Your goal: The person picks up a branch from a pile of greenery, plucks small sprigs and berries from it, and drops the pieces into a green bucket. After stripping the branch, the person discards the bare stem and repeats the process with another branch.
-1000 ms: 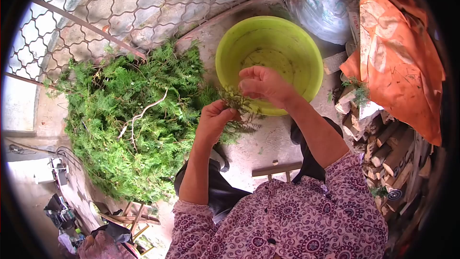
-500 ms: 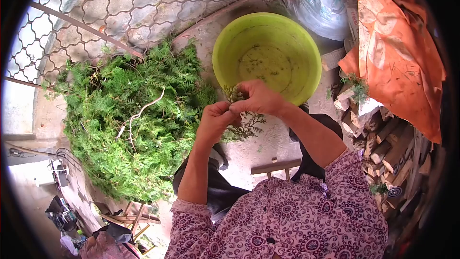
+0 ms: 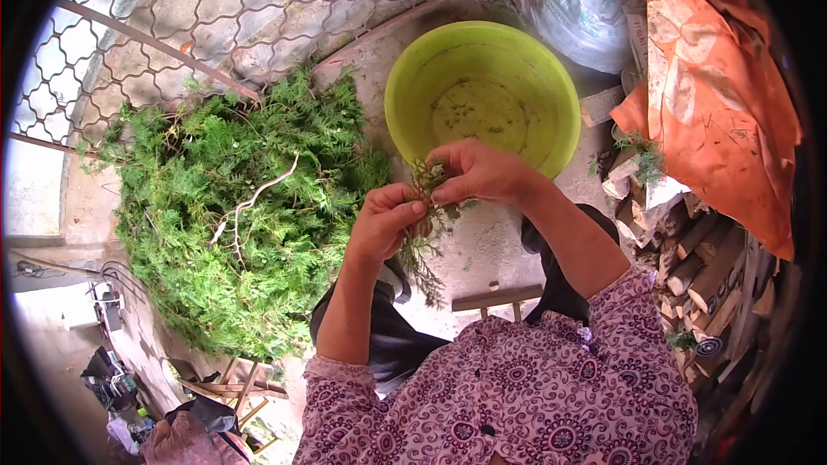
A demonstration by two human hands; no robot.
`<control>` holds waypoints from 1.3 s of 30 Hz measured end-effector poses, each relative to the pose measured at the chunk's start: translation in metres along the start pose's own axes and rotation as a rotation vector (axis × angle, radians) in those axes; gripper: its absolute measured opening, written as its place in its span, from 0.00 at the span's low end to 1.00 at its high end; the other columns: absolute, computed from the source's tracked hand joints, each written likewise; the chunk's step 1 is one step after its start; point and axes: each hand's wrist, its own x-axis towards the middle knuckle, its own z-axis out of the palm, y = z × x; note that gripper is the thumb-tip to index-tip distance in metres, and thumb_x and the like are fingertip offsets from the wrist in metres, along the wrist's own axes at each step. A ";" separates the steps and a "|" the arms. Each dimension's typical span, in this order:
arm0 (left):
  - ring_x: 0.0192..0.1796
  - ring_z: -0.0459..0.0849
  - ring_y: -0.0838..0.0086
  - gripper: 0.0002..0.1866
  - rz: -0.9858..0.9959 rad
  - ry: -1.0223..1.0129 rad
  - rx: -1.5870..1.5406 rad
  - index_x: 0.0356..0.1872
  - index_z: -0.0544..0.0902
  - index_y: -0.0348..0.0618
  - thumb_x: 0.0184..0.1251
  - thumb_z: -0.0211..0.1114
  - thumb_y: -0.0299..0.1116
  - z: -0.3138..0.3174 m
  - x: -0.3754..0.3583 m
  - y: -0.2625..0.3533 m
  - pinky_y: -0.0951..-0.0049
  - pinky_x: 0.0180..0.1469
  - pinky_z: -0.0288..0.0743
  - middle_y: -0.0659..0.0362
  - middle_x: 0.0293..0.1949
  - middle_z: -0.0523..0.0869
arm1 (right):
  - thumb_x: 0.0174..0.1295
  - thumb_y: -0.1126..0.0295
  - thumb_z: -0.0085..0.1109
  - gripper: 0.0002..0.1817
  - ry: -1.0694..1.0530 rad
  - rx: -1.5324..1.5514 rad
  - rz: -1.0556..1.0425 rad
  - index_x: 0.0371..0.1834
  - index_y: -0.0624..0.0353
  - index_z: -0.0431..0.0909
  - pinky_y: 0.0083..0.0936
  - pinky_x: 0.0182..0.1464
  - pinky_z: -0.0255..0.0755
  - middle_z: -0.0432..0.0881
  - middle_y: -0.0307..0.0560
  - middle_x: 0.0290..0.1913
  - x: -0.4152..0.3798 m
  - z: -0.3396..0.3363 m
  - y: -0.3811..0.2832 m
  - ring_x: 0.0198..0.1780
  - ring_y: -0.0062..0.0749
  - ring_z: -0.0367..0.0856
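Note:
A small evergreen sprig [image 3: 420, 269] with flat, scaly leaves hangs between my two hands, its tips pointing down toward my lap. My left hand [image 3: 388, 220] is closed on it, thumb pressed against the fingers. Close beside, my right hand [image 3: 478, 172] pinches the upper part of the same sprig, fingers curled. Just beyond my hands stands a yellow-green plastic basin [image 3: 564, 112] with a few small dark bits on its bottom. To the left lies a large heap of green evergreen branches [image 3: 258, 275], a bare pale twig [image 3: 252, 200] on top.
A metal lattice [image 3: 233, 13] runs behind the heap. At right are stacked firewood [image 3: 711, 267], an orange sheet [image 3: 719, 129] and a filled white plastic sack [image 3: 581, 13]. A small wooden stool [image 3: 495, 297] is between my legs. Wooden furniture and cloth lie at lower left.
The sprig has swung from pointing right to hanging downward between my hands. My left hand has turned slightly, and my right hand has shifted a little to the right.

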 end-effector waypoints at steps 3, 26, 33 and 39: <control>0.23 0.74 0.85 0.04 0.025 0.057 0.061 0.32 0.80 0.36 0.60 0.60 0.26 -0.003 0.004 -0.006 0.85 0.26 0.68 0.64 0.25 0.80 | 0.51 0.70 0.64 0.17 0.114 -0.071 0.055 0.43 0.62 0.73 0.13 0.28 0.70 0.78 0.37 0.33 -0.005 0.009 -0.011 0.28 0.16 0.74; 0.30 0.78 0.79 0.04 0.215 0.205 -0.099 0.36 0.77 0.39 0.61 0.57 0.24 -0.006 0.005 -0.002 0.77 0.34 0.75 0.62 0.29 0.80 | 0.56 0.72 0.56 0.09 0.123 0.037 0.096 0.39 0.58 0.71 0.14 0.22 0.66 0.74 0.37 0.29 0.000 0.008 0.001 0.27 0.18 0.74; 0.30 0.78 0.78 0.05 0.241 0.200 -0.046 0.36 0.77 0.37 0.59 0.60 0.24 0.003 0.006 -0.003 0.78 0.34 0.74 0.60 0.30 0.80 | 0.59 0.70 0.54 0.09 0.169 0.140 0.129 0.42 0.56 0.70 0.11 0.22 0.61 0.73 0.34 0.30 0.004 0.008 0.002 0.28 0.15 0.71; 0.27 0.77 0.79 0.06 0.211 0.192 0.006 0.36 0.77 0.36 0.58 0.61 0.24 0.002 0.006 -0.004 0.77 0.30 0.72 0.60 0.29 0.80 | 0.59 0.69 0.55 0.04 0.215 -0.173 0.075 0.33 0.56 0.73 0.12 0.21 0.58 0.70 0.31 0.20 0.001 0.012 -0.001 0.21 0.14 0.68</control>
